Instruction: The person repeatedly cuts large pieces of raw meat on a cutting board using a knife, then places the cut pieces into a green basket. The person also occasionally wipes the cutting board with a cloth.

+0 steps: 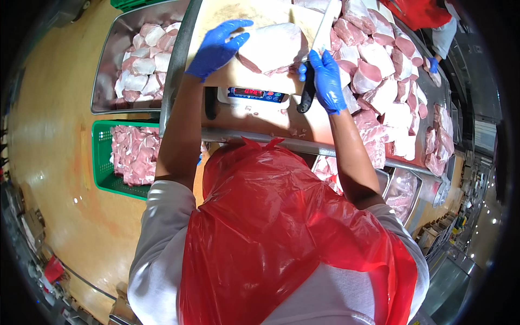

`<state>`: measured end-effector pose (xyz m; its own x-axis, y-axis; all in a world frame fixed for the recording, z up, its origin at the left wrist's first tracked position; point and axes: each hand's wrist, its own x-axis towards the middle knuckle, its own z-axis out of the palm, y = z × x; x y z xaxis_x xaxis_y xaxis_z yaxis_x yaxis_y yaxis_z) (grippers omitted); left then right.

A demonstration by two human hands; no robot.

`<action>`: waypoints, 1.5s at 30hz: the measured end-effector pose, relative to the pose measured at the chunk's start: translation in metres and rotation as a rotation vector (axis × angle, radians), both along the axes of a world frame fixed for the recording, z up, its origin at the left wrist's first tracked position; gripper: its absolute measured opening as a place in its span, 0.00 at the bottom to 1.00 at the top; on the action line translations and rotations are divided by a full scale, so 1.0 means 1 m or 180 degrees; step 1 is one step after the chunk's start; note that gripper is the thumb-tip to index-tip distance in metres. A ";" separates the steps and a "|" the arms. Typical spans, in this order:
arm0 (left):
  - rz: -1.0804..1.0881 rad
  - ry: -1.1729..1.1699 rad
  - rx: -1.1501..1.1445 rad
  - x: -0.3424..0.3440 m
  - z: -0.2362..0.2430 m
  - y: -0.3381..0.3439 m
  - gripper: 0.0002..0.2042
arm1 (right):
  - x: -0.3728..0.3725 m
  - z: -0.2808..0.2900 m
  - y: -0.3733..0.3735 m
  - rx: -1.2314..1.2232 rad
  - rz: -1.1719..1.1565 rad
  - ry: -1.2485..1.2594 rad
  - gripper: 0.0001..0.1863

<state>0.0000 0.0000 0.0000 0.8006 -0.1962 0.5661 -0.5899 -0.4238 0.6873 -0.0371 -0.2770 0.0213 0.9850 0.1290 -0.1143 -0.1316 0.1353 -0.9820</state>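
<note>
The big piece of meat (pixel 271 47) lay on the cutting board (pixel 216 21) above the scale (pixel 254 95) on the counter (pixel 271 125). Your left hand (pixel 216 47) pressed flat on it, fingers loose. Your right hand (pixel 326 78) gripped the knife (pixel 315 59). You did well keeping those flat fingers far from the blade.

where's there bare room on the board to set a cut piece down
Bare board above the left hand, and a strip between the big meat piece and the scale. Right of the knife it is crowded with piled meat cuts.
</note>
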 end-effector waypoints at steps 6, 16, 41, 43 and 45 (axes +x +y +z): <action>-0.0046 0.0392 0.0019 -0.032 -0.009 -0.004 0.10 | 0.041 0.020 0.019 -0.0066 -0.0146 0.0008 0.09; 0.0746 -0.0492 0.0803 -0.072 0.004 -0.020 0.09 | -0.062 -0.006 0.052 -0.2676 0.0367 -0.1417 0.10; 0.1657 0.0767 -0.1036 -0.083 -0.014 -0.045 0.09 | -0.054 0.034 0.074 -0.3684 0.1040 -0.1393 0.12; 0.1597 0.0529 -0.0986 -0.084 -0.009 -0.027 0.06 | -0.047 0.044 0.102 -0.3971 0.1090 -0.1071 0.12; 0.1675 0.0861 -0.1071 -0.086 -0.010 -0.021 0.02 | -0.043 0.044 0.119 -0.4079 0.1115 -0.0983 0.12</action>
